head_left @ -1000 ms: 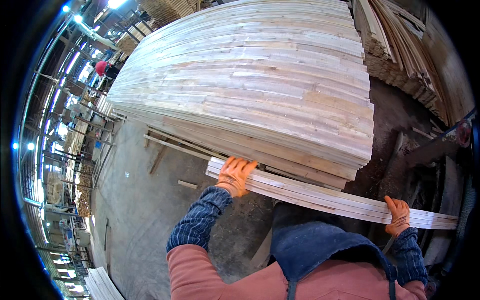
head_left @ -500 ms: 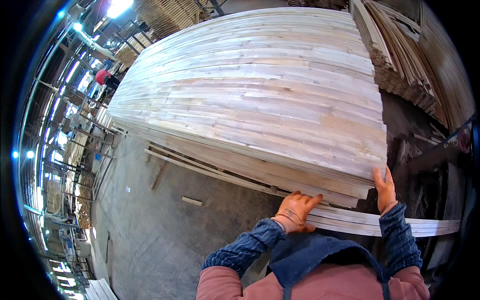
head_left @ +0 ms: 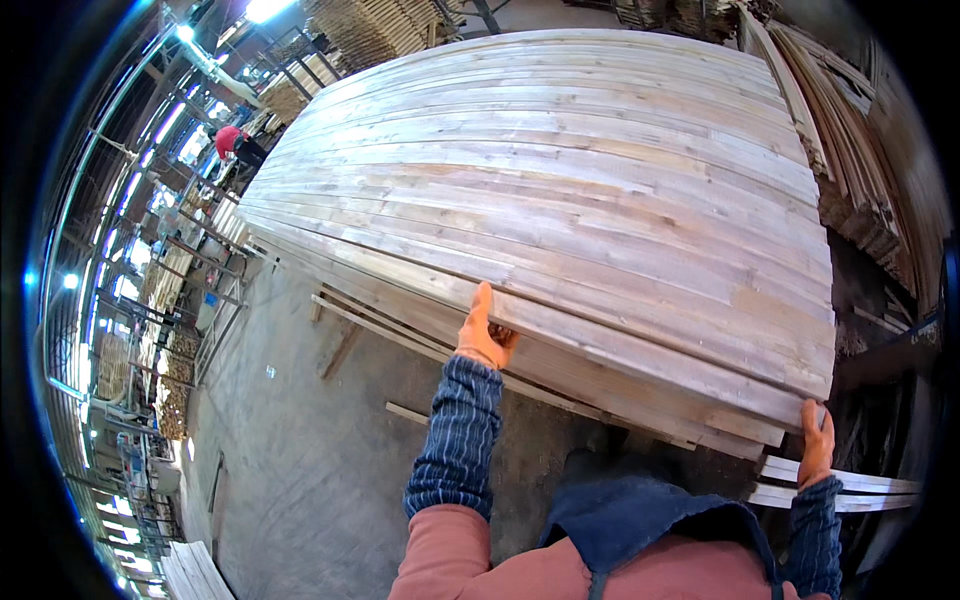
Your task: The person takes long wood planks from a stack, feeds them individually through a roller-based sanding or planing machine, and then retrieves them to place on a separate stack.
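A long, pale wooden board [head_left: 620, 342] lies along the near edge of a broad stack of boards [head_left: 560, 190], with a dark gap between it and the row behind. My left hand [head_left: 485, 338], in an orange glove, grips this board partway along its length. One finger or thumb reaches over the top, and the other fingers are partly hidden beneath. At the board's right end my right hand [head_left: 816, 447], gloved the same way, is closed around the corner. Lower layers of boards [head_left: 680, 405] jut out under the board.
White strips [head_left: 850, 492] lie low beside my right forearm. A short wood piece [head_left: 406, 412] rests on the concrete floor [head_left: 300, 460]. More timber stacks [head_left: 850, 150] stand at the far right. A person in red [head_left: 232, 142] bends over at the far left.
My left hand has moved left and up from the lower boards onto the top front board. My right hand has come down to that board's end. The board now stands apart from its row.
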Motion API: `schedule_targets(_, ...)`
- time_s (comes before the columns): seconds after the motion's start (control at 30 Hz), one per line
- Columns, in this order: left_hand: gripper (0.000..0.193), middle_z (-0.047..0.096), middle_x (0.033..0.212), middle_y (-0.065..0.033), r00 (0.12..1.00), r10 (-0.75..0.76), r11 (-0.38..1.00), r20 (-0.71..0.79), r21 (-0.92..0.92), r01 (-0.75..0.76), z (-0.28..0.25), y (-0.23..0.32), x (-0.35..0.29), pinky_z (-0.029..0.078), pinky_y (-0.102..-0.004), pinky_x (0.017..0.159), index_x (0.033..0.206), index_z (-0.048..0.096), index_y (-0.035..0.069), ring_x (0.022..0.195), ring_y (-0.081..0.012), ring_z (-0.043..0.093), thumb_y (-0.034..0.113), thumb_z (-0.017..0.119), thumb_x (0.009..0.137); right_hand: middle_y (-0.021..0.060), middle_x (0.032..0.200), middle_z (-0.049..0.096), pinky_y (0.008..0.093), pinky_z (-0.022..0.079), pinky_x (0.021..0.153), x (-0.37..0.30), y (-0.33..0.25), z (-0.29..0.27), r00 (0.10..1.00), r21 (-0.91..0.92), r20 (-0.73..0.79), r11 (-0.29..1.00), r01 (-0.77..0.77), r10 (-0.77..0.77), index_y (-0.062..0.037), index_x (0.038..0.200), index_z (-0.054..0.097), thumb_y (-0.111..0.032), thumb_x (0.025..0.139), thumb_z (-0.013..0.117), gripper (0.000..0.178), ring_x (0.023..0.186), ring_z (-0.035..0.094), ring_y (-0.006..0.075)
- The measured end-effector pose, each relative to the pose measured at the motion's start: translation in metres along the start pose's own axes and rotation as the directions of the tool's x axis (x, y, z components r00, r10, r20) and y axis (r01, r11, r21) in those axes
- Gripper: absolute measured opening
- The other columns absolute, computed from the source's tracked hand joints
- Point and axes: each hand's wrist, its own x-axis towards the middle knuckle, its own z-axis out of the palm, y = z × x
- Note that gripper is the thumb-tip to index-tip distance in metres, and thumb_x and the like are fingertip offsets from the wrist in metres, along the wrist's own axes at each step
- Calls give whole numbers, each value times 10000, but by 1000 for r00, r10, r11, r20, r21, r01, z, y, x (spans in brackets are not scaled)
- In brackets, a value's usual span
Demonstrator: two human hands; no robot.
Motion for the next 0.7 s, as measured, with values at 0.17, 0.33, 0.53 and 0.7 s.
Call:
schedule_targets(0.17,395,718,1130,-27,997,-59,982,58,-178,69,-13,3,-1,600,-458,912,1189,701,172,1076,-234,675,427,821,913,138,1361,635,358,476,1098,-13,-10,-3,995,-328,44,940,95,-85,-15,1460,553,-186,974,705,536,1233,627,245)
schedule_targets(0.33,441,717,1230,-2,993,-87,981,83,-167,100,-4,-7,-25,575,-482,970,1267,690,207,1169,-237,655,382,843,892,196,1486,574,438,451,1151,-56,-141,67,607,-453,246,464,761,-756,-23,1527,498,-89,906,711,659,1348,578,331)
schedule_targets(0.53,421,721,1179,-41,879,-263,963,398,47,267,-39,-92,-83,553,-446,977,1263,685,163,1115,-225,664,429,752,943,276,1592,435,517,399,1204,-68,-206,299,236,-172,971,793,584,36,-124,1610,394,-648,834,782,1013,1449,461,430)
schedule_targets(0.7,687,569,1453,-135,684,-454,890,571,262,373,-36,-147,-157,430,-496,1176,1510,497,59,1361,-282,530,347,774,950,265,1583,431,443,368,1195,-91,-154,447,-105,-204,967,954,219,231,-78,1659,278,-537,728,886,1203,1434,450,379)
